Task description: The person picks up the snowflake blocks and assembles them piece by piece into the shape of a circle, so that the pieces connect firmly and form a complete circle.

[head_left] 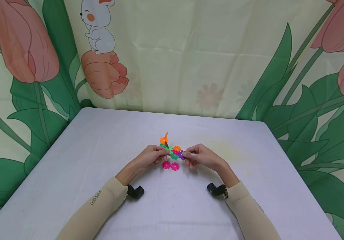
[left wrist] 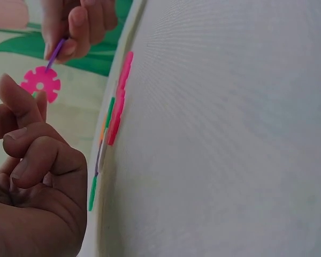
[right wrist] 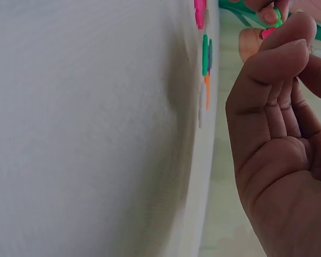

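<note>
Slotted plastic snowflake discs lie between the two hands. My left hand (head_left: 154, 154) pinches a light green disc (head_left: 170, 148) between thumb and fingers. On the other side, my right hand (head_left: 203, 156) pinches a purple disc (head_left: 182, 155) by its edge. In the left wrist view the purple disc (left wrist: 54, 55) stands edge-on against a pink disc (left wrist: 41, 84), slotted into its rim. The right wrist view has the green disc (right wrist: 278, 18) in the left hand's fingers, with pink touching it. Fingers hide part of the joined pieces.
Two pink discs (head_left: 170, 166) lie side by side on the white table (head_left: 172, 206) just nearer than the hands. Beyond the hands are orange discs (head_left: 164, 140) and a green disc (head_left: 174, 156). A printed curtain (head_left: 172, 66) hangs behind the table's far edge.
</note>
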Action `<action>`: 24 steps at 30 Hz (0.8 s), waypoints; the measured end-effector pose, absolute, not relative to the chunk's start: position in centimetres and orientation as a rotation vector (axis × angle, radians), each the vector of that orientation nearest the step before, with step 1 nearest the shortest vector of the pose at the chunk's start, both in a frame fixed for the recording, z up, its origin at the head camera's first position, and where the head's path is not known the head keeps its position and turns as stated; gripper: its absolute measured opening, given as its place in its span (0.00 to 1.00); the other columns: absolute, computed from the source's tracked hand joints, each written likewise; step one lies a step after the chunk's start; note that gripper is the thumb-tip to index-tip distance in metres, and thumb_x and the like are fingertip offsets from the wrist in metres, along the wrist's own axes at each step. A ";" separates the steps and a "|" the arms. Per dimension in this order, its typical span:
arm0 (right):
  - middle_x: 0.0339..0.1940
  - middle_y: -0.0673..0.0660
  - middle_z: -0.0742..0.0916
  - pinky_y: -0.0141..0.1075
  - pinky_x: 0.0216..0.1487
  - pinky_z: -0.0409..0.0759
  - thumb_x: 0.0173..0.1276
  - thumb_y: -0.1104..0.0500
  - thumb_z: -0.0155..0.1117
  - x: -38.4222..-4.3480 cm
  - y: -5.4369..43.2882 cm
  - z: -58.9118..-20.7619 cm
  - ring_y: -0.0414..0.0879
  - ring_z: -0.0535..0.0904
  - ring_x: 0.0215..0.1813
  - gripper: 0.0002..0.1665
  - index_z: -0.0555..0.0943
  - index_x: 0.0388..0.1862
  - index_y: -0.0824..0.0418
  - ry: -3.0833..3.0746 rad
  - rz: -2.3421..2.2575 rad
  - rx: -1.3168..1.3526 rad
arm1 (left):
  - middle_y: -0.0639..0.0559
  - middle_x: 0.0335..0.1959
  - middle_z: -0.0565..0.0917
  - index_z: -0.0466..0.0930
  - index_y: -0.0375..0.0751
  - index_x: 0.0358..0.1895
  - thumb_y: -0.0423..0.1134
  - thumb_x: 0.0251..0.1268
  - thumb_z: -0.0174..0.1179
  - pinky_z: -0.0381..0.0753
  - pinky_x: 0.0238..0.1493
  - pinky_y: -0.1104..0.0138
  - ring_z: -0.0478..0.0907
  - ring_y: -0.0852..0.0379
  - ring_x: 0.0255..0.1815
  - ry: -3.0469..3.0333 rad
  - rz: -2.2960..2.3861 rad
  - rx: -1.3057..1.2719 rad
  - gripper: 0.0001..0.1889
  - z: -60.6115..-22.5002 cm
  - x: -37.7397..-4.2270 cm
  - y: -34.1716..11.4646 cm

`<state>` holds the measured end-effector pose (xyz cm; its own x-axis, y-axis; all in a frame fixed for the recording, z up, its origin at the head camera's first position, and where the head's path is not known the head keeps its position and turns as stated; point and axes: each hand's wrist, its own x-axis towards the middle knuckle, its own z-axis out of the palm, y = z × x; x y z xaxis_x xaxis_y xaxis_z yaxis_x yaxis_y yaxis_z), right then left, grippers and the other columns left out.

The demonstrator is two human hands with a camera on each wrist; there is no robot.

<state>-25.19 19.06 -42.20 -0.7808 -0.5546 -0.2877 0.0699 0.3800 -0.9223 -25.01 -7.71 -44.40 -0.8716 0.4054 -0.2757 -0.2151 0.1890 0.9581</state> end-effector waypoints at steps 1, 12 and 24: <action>0.27 0.51 0.87 0.31 0.35 0.84 0.82 0.53 0.61 -25.2 19.1 -42.2 0.42 0.81 0.27 0.23 0.82 0.50 0.77 2.070 -1.412 -0.425 | 0.54 0.24 0.79 0.86 0.34 0.44 0.44 0.80 0.59 0.62 0.26 0.70 0.61 0.59 0.21 1.995 1.730 0.179 0.15 -44.4 -25.0 -7.7; 0.26 0.51 0.85 0.31 0.34 0.81 0.84 0.52 0.58 -25.2 19.2 -42.3 0.43 0.80 0.28 0.25 0.79 0.48 0.79 2.046 -1.369 -0.481 | 0.53 0.24 0.79 0.86 0.32 0.44 0.44 0.80 0.59 0.62 0.26 0.70 0.62 0.58 0.21 2.000 1.713 0.193 0.16 -44.3 -25.0 -7.7; 0.26 0.51 0.84 0.31 0.34 0.80 0.84 0.53 0.57 -25.0 19.0 -42.2 0.43 0.78 0.28 0.25 0.77 0.48 0.80 2.041 -1.382 -0.469 | 0.53 0.24 0.79 0.85 0.30 0.43 0.44 0.80 0.60 0.63 0.26 0.70 0.62 0.58 0.22 2.007 1.714 0.204 0.16 -44.3 -24.8 -7.8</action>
